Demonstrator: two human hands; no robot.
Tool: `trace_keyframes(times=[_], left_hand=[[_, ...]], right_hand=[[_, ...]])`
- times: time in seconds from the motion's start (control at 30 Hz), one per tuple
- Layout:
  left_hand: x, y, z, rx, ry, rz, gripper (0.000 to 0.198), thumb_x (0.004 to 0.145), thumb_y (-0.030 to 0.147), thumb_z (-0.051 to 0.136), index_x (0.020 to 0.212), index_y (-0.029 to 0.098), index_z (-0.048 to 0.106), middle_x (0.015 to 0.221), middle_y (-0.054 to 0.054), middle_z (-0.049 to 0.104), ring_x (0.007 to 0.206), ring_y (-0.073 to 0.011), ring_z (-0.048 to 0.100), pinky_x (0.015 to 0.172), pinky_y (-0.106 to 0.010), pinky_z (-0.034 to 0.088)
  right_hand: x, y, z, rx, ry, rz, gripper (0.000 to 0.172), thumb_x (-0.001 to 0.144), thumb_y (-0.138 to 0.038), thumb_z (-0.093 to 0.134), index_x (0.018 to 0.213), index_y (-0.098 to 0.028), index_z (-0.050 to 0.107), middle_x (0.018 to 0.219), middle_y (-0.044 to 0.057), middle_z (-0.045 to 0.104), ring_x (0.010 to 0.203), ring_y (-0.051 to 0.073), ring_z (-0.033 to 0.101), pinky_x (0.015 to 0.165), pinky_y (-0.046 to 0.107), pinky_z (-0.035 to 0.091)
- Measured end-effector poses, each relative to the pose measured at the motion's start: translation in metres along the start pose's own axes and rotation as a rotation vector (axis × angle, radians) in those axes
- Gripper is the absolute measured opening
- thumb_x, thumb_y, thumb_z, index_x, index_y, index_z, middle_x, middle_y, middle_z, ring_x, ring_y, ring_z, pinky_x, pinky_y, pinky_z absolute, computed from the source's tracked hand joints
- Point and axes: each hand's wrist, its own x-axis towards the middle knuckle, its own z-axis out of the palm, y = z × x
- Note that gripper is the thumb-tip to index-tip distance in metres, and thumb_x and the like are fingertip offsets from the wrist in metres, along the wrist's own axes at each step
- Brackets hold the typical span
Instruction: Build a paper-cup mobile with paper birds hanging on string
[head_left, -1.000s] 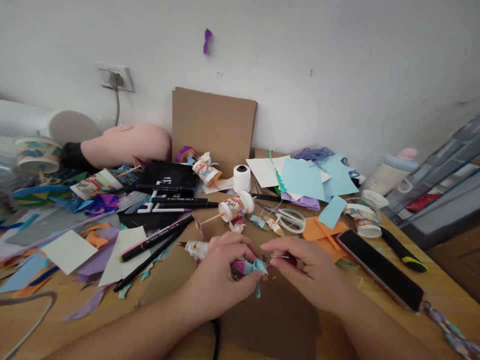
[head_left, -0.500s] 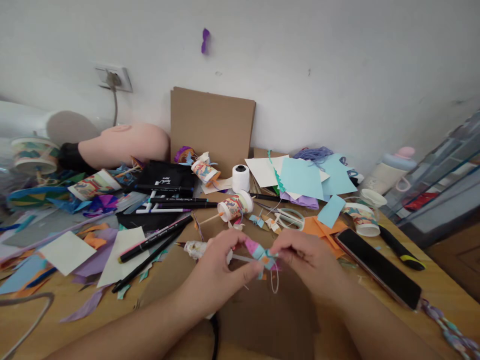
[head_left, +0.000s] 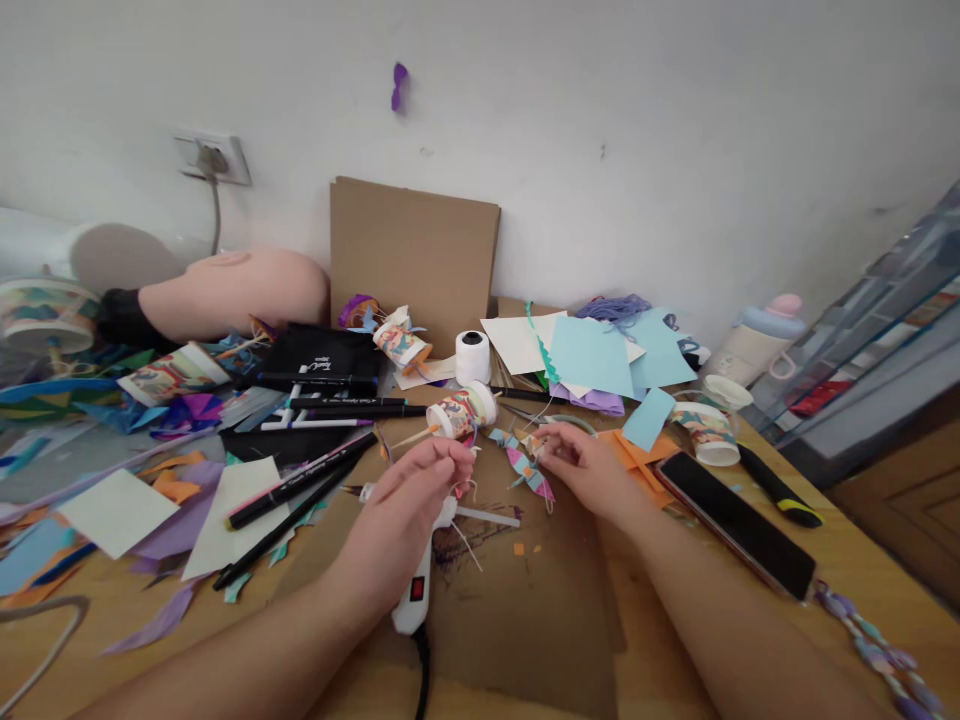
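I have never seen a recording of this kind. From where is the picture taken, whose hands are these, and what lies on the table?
There is no machine here. A person wears one camera on the head, so the picture looks forward and down at that person's own bare hands. The left hand and the right hand are both pinched shut above a brown cardboard sheet. Between them is a small chain of folded coloured paper; what the fingers grip, perhaps a thread, is too fine to see. On the wooden table lie a white glue gun, black markers, a paper cup on its side, a white spool and a phone.
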Motion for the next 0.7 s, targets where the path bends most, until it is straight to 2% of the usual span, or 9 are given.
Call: trace_keyframes(times=[0.07, 0.13, 0.2, 0.27, 0.33, 0.43, 0.53, 0.6, 0.7], left_hand=[[0.002, 0.002, 0.001, -0.165, -0.022, -0.028, 0.017, 0.079, 0.033, 0.065, 0.081, 0.016, 0.067, 0.078, -0.003, 0.058, 0.077, -0.0166, 0.052, 0.073, -0.027, 0.045], [0.002, 0.005, 0.002, -0.26, -0.03, -0.067, 0.019, 0.077, 0.034, 0.067, 0.08, 0.015, 0.069, 0.079, -0.005, 0.059, 0.082, -0.0182, 0.054, 0.078, -0.028, 0.046], [0.001, 0.007, 0.003, -0.305, -0.051, -0.088, 0.022, 0.076, 0.036, 0.069, 0.08, 0.015, 0.07, 0.08, -0.005, 0.06, 0.084, -0.0189, 0.054, 0.08, -0.028, 0.047], [-0.001, 0.007, 0.004, -0.32, -0.105, -0.079, 0.024, 0.077, 0.038, 0.069, 0.081, 0.015, 0.071, 0.083, -0.006, 0.061, 0.086, -0.0193, 0.054, 0.082, -0.028, 0.047], [-0.003, 0.006, 0.004, -0.313, -0.198, -0.069, 0.025, 0.081, 0.038, 0.066, 0.082, 0.014, 0.071, 0.084, -0.006, 0.061, 0.088, -0.0195, 0.055, 0.085, -0.029, 0.047], [-0.006, 0.004, 0.002, -0.275, -0.308, -0.062, 0.024, 0.086, 0.036, 0.059, 0.084, 0.014, 0.071, 0.085, -0.007, 0.06, 0.089, -0.02, 0.054, 0.087, -0.03, 0.046], [-0.006, 0.004, 0.001, -0.243, -0.282, -0.062, 0.021, 0.085, 0.033, 0.058, 0.082, 0.015, 0.07, 0.083, -0.006, 0.06, 0.087, -0.0197, 0.054, 0.085, -0.03, 0.045], [-0.004, 0.004, 0.0, -0.211, -0.25, -0.069, 0.019, 0.082, 0.032, 0.059, 0.081, 0.016, 0.069, 0.082, -0.006, 0.059, 0.085, -0.0195, 0.053, 0.083, -0.031, 0.045], [-0.003, 0.002, -0.001, -0.045, -0.222, -0.025, 0.019, 0.08, 0.034, 0.058, 0.082, 0.017, 0.068, 0.085, -0.007, 0.059, 0.088, -0.0223, 0.054, 0.084, -0.034, 0.045]], right_hand=[[-0.003, -0.007, -0.005, -0.051, 0.122, -0.013, 0.021, 0.077, -0.024, 0.065, 0.098, -0.025, 0.071, 0.087, 0.005, 0.067, 0.086, 0.026, 0.058, 0.081, 0.042, 0.046], [-0.012, -0.018, -0.007, -0.101, 0.268, -0.054, 0.026, 0.081, -0.023, 0.064, 0.106, -0.026, 0.069, 0.112, 0.011, 0.064, 0.113, 0.032, 0.052, 0.098, 0.051, 0.037], [-0.025, -0.03, -0.003, -0.115, 0.333, -0.137, 0.025, 0.086, -0.025, 0.06, 0.11, -0.027, 0.068, 0.126, 0.011, 0.059, 0.125, 0.033, 0.046, 0.106, 0.052, 0.03], [-0.039, -0.04, 0.009, -0.053, 0.195, -0.216, 0.025, 0.088, -0.026, 0.061, 0.112, -0.03, 0.067, 0.127, 0.009, 0.061, 0.123, 0.031, 0.05, 0.105, 0.048, 0.036], [-0.05, -0.049, 0.022, -0.006, 0.045, -0.221, 0.034, 0.087, -0.029, 0.066, 0.121, -0.031, 0.064, 0.127, 0.009, 0.063, 0.119, 0.029, 0.055, 0.101, 0.045, 0.039], [-0.056, -0.056, 0.035, 0.024, -0.056, -0.155, 0.014, 0.088, -0.035, 0.065, 0.097, -0.027, 0.071, 0.093, 0.006, 0.072, 0.09, 0.025, 0.062, 0.083, 0.038, 0.044], [-0.052, -0.058, 0.034, 0.194, -0.141, 0.035, 0.026, 0.089, -0.041, 0.061, 0.071, -0.023, 0.067, 0.061, 0.0, 0.061, 0.062, 0.018, 0.053, 0.063, 0.031, 0.04], [-0.048, -0.059, 0.03, 0.43, -0.193, 0.157, 0.029, 0.086, -0.045, 0.063, 0.069, -0.022, 0.066, 0.06, -0.001, 0.059, 0.06, 0.015, 0.05, 0.06, 0.029, 0.038], [-0.046, -0.061, 0.025, 0.802, -0.19, 0.279, 0.027, 0.078, -0.042, 0.072, 0.064, -0.019, 0.068, 0.072, 0.001, 0.062, 0.067, 0.013, 0.052, 0.062, 0.025, 0.039]])
